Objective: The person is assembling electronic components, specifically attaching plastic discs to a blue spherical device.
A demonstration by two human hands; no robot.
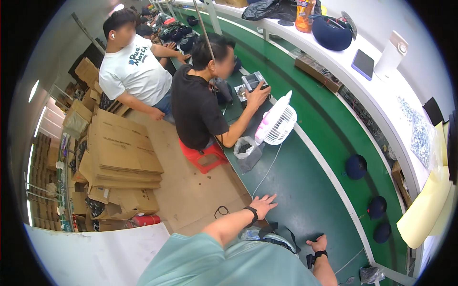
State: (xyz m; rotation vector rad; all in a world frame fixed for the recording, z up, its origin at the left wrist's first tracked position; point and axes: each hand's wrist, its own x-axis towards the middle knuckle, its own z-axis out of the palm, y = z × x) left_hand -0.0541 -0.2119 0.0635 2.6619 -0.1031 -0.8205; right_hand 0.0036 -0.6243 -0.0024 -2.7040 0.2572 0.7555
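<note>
My left hand [264, 206] lies on the green bench top [310, 195] near its left edge, fingers spread and nothing in them. A dark band circles that wrist. Closer to me on the right, my right hand [318, 243] rests on the bench with its fingers curled in and the thumb out to the left; I see no object in it. It also has a dark band at the wrist. Between my arms, against my body, is a dark and pale fabric bundle [281, 233], partly hidden by my shirt.
A white and pink fan [279, 125] and a bag of dark bits [247, 151] stand farther up the bench. A seated person in black [198, 105] holds a grey device [255, 82]. Navy rounded objects [356, 167] lie on the green belt [324, 119]. Flat cartons [124, 143] are stacked left.
</note>
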